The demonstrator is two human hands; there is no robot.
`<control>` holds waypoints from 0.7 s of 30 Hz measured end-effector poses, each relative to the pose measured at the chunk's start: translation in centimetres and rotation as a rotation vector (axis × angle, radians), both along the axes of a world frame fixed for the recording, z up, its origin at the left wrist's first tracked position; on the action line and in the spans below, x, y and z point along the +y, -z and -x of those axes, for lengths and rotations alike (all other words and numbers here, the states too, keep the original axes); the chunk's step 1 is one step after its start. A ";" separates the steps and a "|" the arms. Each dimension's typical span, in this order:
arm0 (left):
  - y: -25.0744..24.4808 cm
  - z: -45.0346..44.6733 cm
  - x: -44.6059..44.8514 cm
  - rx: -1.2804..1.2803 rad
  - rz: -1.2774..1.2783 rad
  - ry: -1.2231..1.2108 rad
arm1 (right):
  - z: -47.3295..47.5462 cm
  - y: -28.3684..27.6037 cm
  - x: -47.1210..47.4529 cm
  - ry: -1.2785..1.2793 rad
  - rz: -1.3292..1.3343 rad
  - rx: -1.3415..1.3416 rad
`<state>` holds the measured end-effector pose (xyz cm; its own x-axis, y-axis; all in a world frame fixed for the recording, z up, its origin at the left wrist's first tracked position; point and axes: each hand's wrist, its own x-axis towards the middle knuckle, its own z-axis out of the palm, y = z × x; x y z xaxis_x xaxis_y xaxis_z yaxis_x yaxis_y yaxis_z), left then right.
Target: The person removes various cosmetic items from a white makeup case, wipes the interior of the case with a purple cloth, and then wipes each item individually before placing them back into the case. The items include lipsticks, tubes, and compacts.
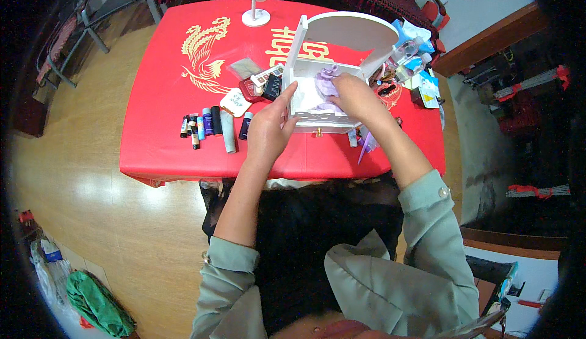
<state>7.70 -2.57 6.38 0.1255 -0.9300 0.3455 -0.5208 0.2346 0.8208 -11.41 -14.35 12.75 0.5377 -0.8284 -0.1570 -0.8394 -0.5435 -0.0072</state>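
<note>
A white makeup organizer box (297,68) with an arched back panel and a small gold drawer knob (319,132) stands on the red tablecloth (183,155). My left hand (273,126) rests against its left side wall. Inside the open compartment, my right hand (352,94) is closed on a crumpled purple cloth (325,86); its fingertips are partly hidden by the cloth. Left of the box lie a white compact (236,102), a red compact (249,90), an eyeshadow palette (267,77) and a black case (272,86). Several cosmetic tubes (207,121) lie farther left.
At the far edge stands a white rabbit-eared stand (254,0). Plastic bottles (414,64), a blue-and-white packet (428,87) and small items crowd the table's right side. A purple pointed tool (364,148) lies near the box's front right corner. Metal-framed chairs (87,23) stand at upper left.
</note>
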 end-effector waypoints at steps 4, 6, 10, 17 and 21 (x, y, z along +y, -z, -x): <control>0.0 -0.1 -0.1 -0.013 -0.005 -0.003 | -1.7 1.6 -0.7 0.054 -0.019 -0.105; -0.1 -0.2 -0.1 -0.005 -0.015 0.000 | -2.0 2.6 -0.9 -0.055 0.050 -0.195; -0.5 -0.4 0.0 0.006 -0.137 0.030 | -2.2 4.0 -2.0 -0.291 0.026 -0.463; -1.5 -0.1 0.1 0.067 -0.233 0.025 | -3.1 2.9 -2.9 -0.408 -0.432 -0.500; -1.4 -0.2 0.2 0.085 -0.246 0.034 | -3.1 1.6 -2.7 -0.275 -0.683 -0.374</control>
